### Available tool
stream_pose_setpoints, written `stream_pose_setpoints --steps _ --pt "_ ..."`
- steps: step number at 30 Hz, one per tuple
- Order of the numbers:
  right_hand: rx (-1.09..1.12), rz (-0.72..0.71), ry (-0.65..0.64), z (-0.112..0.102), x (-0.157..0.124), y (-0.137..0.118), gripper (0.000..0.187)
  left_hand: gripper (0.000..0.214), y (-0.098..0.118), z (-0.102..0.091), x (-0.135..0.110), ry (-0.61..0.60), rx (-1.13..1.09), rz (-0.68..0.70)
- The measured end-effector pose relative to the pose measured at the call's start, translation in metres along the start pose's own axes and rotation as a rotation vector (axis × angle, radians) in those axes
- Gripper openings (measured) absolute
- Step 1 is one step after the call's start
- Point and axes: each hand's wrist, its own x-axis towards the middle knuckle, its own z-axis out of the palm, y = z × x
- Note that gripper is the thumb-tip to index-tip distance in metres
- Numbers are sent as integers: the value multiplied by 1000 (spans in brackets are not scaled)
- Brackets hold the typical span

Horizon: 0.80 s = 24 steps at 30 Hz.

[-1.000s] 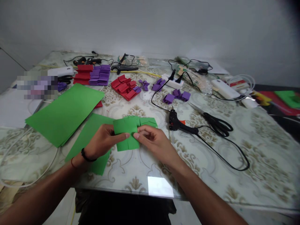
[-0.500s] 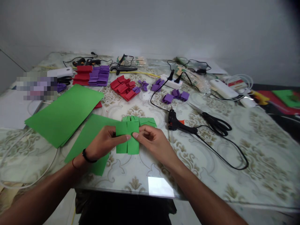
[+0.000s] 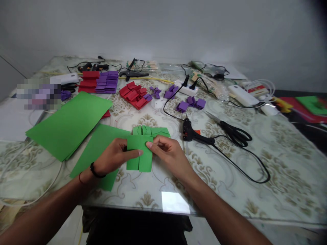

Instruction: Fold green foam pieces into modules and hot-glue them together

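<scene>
Between both hands is a folded green paper [image 3: 145, 160] with a vertical slit up from its lower edge. My left hand [image 3: 116, 154] pinches its left side, thumb lying across the front and fingers behind. At the upper right edge, my right hand [image 3: 168, 149] grips the same paper between thumb and fingers. Just beyond it lie small folded green paper pieces [image 3: 159, 131], partly hidden by the held one. A green sheet [image 3: 102, 139] rests under and beside my left wrist, and a stack of larger green sheets [image 3: 68, 126] lies farther left.
A black glue gun [image 3: 196, 134] lies right of my hands, its cord looping toward the table's front. Black-handled scissors [image 3: 233, 132] are beyond it. Red folded papers [image 3: 135, 95], purple folded pieces [image 3: 182, 107] and a white power strip [image 3: 187, 89] are farther back.
The held green paper has tilted and slid slightly toward me, and its upper part now looks like one flat panel. My right thumb sits a little higher and closer to its right edge.
</scene>
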Motion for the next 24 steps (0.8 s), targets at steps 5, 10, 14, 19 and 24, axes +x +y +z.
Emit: stream_pose_setpoints --steps 5,10,14,19,24 --pt "6 -27 32 0 0 -2 58 33 1 0 0 -48 -44 11" --pt "50 -29 43 0 1 2 53 37 3 0 0 -64 -40 -9" --pt "97 -25 36 -2 1 5 44 38 3 -1 0 -99 -34 -14" --pt "84 -51 19 -4 0 4 36 38 4 -1 0 -93 19 -4" --pt "41 -78 27 -5 1 3 37 36 0 -2 0 -76 88 -2"
